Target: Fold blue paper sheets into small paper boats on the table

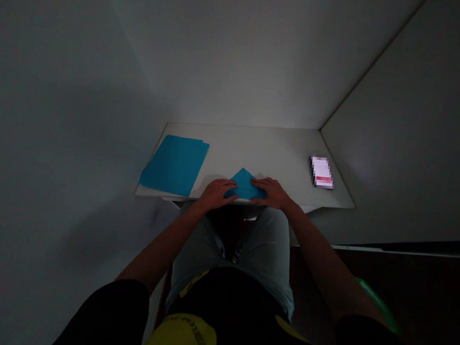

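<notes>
Left hand (215, 194) and right hand (272, 192) flat, we pin the folded blue paper (245, 187) evenly from both sides on the surface (256, 149).

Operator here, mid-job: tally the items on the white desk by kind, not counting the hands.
Folded blue paper: 1
Flat blue sheet: 1
Phone: 1
Total: 3
</notes>
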The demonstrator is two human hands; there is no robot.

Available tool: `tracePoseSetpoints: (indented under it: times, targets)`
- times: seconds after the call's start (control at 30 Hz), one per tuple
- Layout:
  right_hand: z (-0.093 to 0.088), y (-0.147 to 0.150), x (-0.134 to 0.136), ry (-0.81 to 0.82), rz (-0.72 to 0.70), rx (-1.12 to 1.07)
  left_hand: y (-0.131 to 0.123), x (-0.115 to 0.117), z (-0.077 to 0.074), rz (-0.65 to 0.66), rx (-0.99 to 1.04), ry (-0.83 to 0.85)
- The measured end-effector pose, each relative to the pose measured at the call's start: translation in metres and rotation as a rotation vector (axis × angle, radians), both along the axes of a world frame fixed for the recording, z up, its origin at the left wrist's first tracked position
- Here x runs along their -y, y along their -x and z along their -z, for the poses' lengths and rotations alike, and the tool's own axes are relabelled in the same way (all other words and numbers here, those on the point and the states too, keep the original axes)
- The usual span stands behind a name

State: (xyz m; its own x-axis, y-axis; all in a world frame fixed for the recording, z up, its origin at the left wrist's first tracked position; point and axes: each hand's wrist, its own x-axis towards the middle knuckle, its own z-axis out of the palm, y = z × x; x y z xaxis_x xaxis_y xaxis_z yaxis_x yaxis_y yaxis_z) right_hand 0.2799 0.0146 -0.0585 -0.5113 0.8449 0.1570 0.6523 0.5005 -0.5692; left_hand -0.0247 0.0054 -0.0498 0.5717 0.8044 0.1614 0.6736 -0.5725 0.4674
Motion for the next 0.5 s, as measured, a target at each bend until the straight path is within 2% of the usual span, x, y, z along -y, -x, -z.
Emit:
tracePoseSetpoints:
  times: [0.3, 0.5]
  targets:
    - [-0.004, -0.001, -0.006, 0.026, -0.022, -0.049, -0.002, -0.006, -0.001, 0.0, -0.001, -0.006]
    - [-0.001, -0.002, -0.007, 0.039, 0.116, -0.033, -0.004, -0.011, -0.007, -0.102, -0.046, 0.032]
